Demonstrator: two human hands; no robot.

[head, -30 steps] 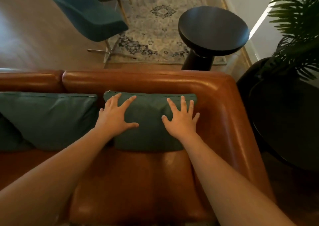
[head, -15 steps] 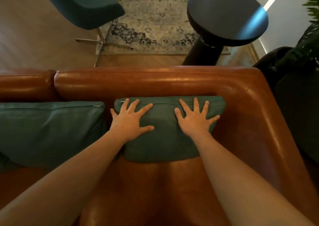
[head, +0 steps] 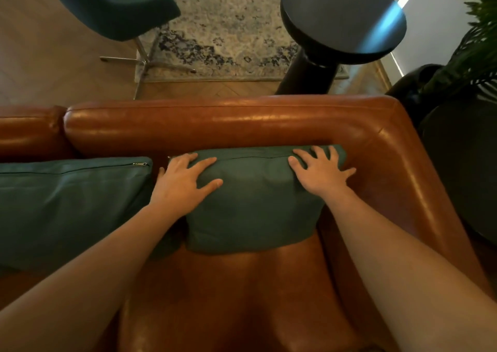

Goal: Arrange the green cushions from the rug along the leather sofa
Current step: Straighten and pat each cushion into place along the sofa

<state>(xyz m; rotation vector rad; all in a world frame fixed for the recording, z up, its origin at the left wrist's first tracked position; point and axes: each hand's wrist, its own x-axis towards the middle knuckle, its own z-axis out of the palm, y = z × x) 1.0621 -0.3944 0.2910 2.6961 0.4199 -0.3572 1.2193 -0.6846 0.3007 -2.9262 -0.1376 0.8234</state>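
L hand (head: 183, 187) & R hand (head: 321, 176) spread flat on green cushion (head: 255, 206); leather sofa (head: 215, 121), rug (head: 231, 31) behind

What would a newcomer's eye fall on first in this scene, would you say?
The left hand and right hand lie spread on the upper corners of a dark green cushion propped in the right corner of the glossy brown leather sofa. A second green cushion leans beside it on the left; a round black side table stands behind the sofa.

Home living room; leather sofa (head: 231, 121), patterned rug (head: 231, 28)
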